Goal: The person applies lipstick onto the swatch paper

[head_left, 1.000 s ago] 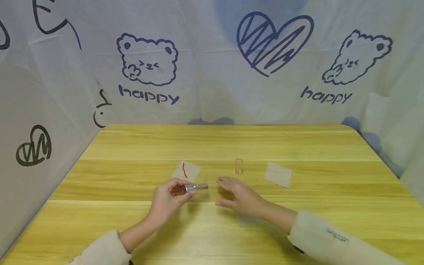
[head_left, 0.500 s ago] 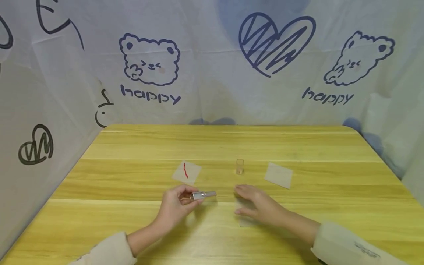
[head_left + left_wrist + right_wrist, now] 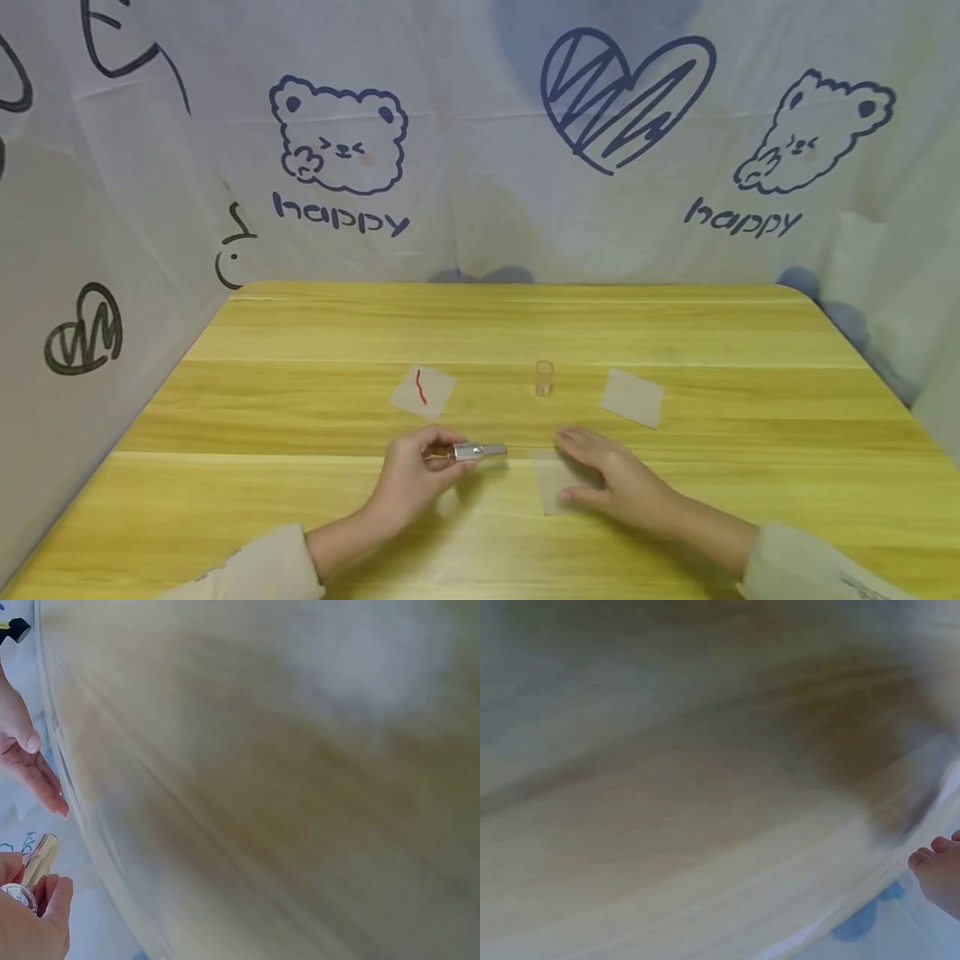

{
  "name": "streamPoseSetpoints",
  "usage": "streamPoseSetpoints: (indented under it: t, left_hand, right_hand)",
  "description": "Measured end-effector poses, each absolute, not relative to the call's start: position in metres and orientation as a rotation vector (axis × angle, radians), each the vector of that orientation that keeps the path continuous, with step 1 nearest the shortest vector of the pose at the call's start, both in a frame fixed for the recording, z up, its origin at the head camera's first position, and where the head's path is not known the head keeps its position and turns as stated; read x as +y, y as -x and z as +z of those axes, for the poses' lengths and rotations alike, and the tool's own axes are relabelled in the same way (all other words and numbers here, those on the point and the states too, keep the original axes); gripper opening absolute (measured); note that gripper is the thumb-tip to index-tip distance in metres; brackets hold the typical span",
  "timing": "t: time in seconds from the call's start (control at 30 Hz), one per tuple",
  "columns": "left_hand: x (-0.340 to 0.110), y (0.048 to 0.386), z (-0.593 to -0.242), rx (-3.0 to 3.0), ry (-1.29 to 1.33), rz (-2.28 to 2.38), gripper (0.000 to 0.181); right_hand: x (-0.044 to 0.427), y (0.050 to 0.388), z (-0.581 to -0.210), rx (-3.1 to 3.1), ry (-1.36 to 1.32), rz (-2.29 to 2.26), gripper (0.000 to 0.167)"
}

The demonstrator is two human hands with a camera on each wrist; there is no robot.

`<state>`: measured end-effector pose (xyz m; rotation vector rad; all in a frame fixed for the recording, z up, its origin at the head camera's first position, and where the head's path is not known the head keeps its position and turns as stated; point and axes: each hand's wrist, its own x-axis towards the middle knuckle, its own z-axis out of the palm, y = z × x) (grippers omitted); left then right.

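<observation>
A silver lipstick tube (image 3: pixel 477 451) lies sideways between the thumb and fingers of my left hand (image 3: pixel 416 473), held above the middle of the table. The left wrist view shows its shiny barrel (image 3: pixel 42 856) and round base. My right hand (image 3: pixel 633 482) is extended, thumb and fingers apart, holding nothing. It hovers over or rests on a pale paper square (image 3: pixel 549 483), partly hidden by the hand; I cannot tell whether they touch. Beyond the hands stands a small clear cap (image 3: pixel 543 379).
Another paper square (image 3: pixel 425 392), bearing a wavy red line, lies behind the left hand. A plain square (image 3: pixel 632 398) lies at back right. The wood-grain table (image 3: pixel 300 325) ends against a printed cloth backdrop (image 3: pixel 480 167).
Both hands have moved right and nearer the person, the left still pinching the lipstick tube. More of the paper square by the right hand now shows.
</observation>
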<state>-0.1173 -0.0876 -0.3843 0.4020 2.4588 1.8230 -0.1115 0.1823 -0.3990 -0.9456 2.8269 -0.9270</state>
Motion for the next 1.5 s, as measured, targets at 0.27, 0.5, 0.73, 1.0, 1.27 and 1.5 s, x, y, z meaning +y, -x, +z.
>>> streamPoseSetpoints:
  t: [0.27,0.5,0.73,1.0,1.27,1.5]
  left_hand:
    - [-0.078,0.118,-0.386,2.452,-0.452,1.821,0.021]
    - [-0.071,0.118,-0.386,2.450,-0.494,1.806,0.021]
    - [-0.062,0.121,-0.383,2.452,-0.550,1.799,0.022]
    - [-0.052,0.124,-0.383,2.450,-0.532,1.783,0.022]
    - [-0.044,0.129,-0.387,2.483,-0.568,1.757,0.021]
    - [-0.037,0.133,-0.389,2.528,-0.609,1.726,0.022]
  right_hand:
    - [0.194,0.108,-0.404,2.923,0.959,-0.878,0.067]
    - [0.200,0.105,-0.410,2.940,0.903,-0.832,0.069]
    - [0.203,0.101,-0.412,2.942,0.836,-0.823,0.070]
    - [0.206,0.102,-0.413,2.925,0.816,-0.791,0.070]
    - [0.206,0.101,-0.413,2.930,0.829,-0.791,0.068]
    - [0.205,0.100,-0.412,2.932,0.823,-0.789,0.068]
